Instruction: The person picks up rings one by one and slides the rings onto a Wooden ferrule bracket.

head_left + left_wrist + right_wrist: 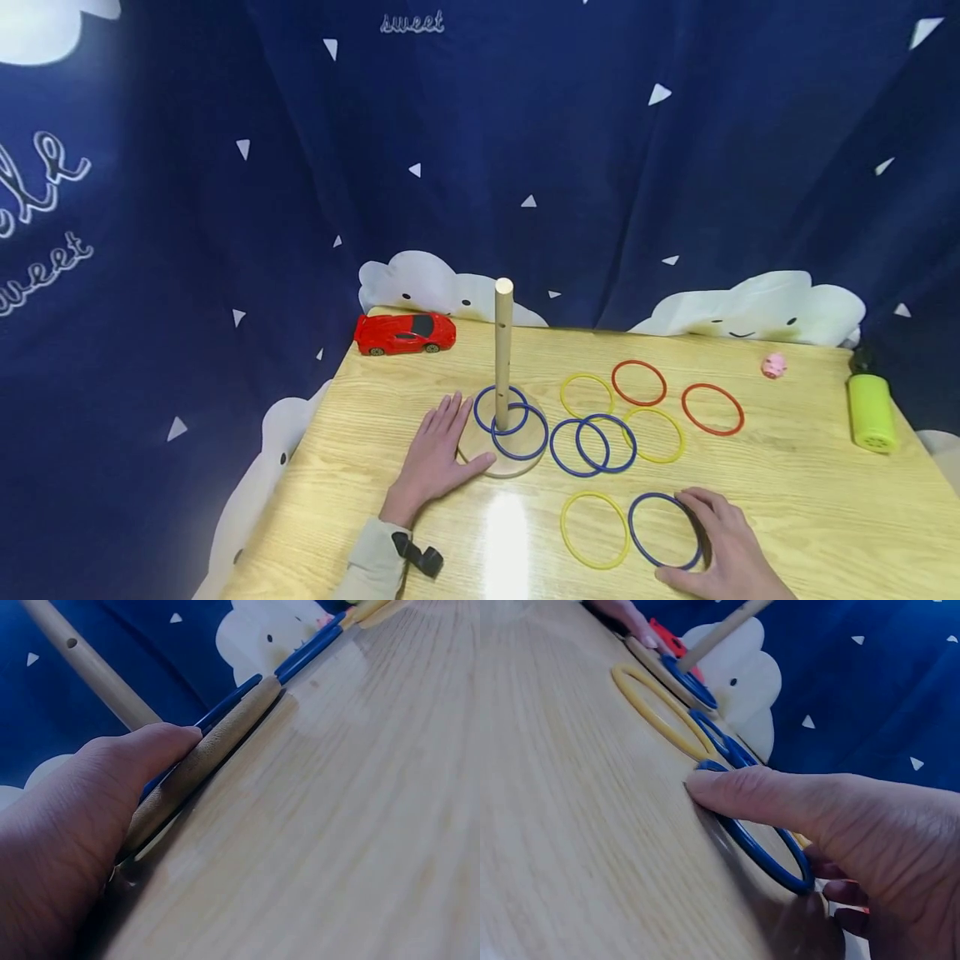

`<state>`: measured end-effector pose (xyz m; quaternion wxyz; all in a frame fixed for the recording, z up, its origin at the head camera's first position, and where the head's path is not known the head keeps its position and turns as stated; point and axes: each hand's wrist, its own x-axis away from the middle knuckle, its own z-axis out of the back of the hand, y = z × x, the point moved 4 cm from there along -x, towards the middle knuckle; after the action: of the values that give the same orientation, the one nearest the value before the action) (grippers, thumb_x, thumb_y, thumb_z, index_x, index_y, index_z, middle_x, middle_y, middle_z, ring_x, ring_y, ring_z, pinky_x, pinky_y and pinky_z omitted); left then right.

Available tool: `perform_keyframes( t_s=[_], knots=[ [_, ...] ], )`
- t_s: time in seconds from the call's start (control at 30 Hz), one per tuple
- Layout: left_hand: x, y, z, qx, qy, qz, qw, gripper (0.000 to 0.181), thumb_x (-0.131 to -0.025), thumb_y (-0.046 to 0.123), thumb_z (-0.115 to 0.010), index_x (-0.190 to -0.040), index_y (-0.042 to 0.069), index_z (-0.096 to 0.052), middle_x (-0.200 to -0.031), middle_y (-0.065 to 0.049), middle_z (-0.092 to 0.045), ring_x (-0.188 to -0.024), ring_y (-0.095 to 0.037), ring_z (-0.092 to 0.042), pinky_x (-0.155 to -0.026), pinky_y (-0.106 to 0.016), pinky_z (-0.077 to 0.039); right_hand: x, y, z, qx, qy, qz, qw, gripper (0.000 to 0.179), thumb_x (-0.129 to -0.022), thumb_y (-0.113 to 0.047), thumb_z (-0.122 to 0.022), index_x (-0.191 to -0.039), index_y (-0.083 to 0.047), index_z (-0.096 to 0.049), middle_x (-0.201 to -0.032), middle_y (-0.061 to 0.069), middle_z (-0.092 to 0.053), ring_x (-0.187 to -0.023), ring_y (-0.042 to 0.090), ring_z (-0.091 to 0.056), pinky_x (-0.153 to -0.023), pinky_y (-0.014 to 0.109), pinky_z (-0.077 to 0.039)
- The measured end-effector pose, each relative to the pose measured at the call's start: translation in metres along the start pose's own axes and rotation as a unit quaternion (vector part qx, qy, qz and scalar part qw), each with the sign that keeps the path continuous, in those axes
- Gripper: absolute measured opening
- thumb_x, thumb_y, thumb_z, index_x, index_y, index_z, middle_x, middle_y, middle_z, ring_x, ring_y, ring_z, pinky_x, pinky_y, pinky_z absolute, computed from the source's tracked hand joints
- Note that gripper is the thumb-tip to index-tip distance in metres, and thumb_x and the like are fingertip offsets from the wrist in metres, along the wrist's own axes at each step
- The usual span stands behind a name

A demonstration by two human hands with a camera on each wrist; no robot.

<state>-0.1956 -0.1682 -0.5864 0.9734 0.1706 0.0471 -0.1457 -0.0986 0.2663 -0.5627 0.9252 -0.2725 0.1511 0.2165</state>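
Note:
A wooden post (503,358) stands upright on a round base (504,470). Two overlapping blue rings lie on that base around the post's foot, one farther back (476,411) and one nearer (547,433). My left hand (433,458) rests against the base's left side, fingers stretched out, its thumb (161,746) lying over the rim. To the right, near the front, my right hand (726,546) grips another blue ring (631,527) by its right side, thumb at the near edge and fingers at the far edge. In the right wrist view this ring (761,859) lies low over the tabletop.
Beside the gripped ring lies a yellow ring (597,568). Behind it are two overlapping blue rings (552,446), two yellow rings (660,461) and two red rings (712,386). A red toy car (405,335), pink figure (774,365) and green bottle (872,415) stand near the table's edges.

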Motion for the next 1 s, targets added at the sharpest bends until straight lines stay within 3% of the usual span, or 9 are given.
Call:
perform_keyframes(
  t_s=[0.07, 0.27, 0.4, 0.63, 1.0],
  knots=[
    [0.001, 0.000, 0.001, 0.003, 0.003, 0.000, 1.0000, 0.106, -0.091, 0.085, -0.044, -0.169, 0.017, -0.018, -0.174, -0.010, -0.018, -0.161, -0.029, -0.014, -0.130, -0.048, -0.014, 0.001, 0.001, -0.001, -0.014, -0.002, 0.002, 0.9999, 0.102, -0.047, -0.044, -0.105, -0.131, -0.002, -0.066, -0.129, 0.014, -0.057, -0.110, 0.028, -0.047, -0.079, 0.046, -0.040],
    [0.002, 0.001, 0.002, 0.009, 0.004, -0.001, 1.0000, 0.106, -0.091, 0.084, -0.044, -0.169, 0.017, -0.018, -0.174, -0.010, -0.018, -0.161, -0.030, -0.014, -0.130, -0.049, -0.014, 0.002, 0.003, -0.006, -0.017, 0.034, -0.004, 0.9993, 0.093, -0.043, -0.046, -0.106, -0.123, -0.011, -0.071, -0.124, 0.005, -0.062, -0.110, 0.011, -0.044, -0.079, 0.042, -0.037],
    [0.001, 0.001, 0.003, 0.010, 0.002, -0.002, 0.9999, 0.106, -0.092, 0.084, -0.044, -0.169, 0.017, -0.017, -0.174, -0.010, -0.018, -0.161, -0.029, -0.013, -0.130, -0.048, -0.013, 0.002, 0.001, -0.010, 0.000, 0.057, 0.005, 0.9984, 0.093, -0.040, -0.048, -0.105, -0.116, -0.007, -0.070, -0.119, 0.005, -0.062, -0.108, 0.015, -0.048, -0.083, 0.036, -0.038],
    [0.000, 0.001, 0.003, 0.008, 0.001, -0.001, 1.0000, 0.107, -0.091, 0.084, -0.044, -0.169, 0.016, -0.017, -0.174, -0.011, -0.019, -0.161, -0.030, -0.013, -0.130, -0.048, -0.013, 0.001, -0.002, -0.009, 0.001, 0.078, 0.028, 0.9966, 0.090, -0.041, -0.044, -0.103, -0.113, -0.002, -0.069, -0.115, 0.009, -0.063, -0.107, 0.018, -0.048, -0.100, 0.006, -0.023],
    [0.000, 0.003, 0.005, 0.009, 0.006, -0.004, 0.9999, 0.106, -0.091, 0.084, -0.045, -0.169, 0.015, -0.020, -0.174, -0.011, -0.020, -0.161, -0.030, -0.014, -0.130, -0.050, -0.016, -0.001, -0.003, -0.003, 0.005, 0.054, -0.011, 0.9985, 0.089, -0.044, -0.044, -0.105, -0.114, -0.002, -0.067, -0.118, 0.010, -0.061, -0.106, 0.021, -0.049, -0.096, 0.001, -0.021]
  ],
)
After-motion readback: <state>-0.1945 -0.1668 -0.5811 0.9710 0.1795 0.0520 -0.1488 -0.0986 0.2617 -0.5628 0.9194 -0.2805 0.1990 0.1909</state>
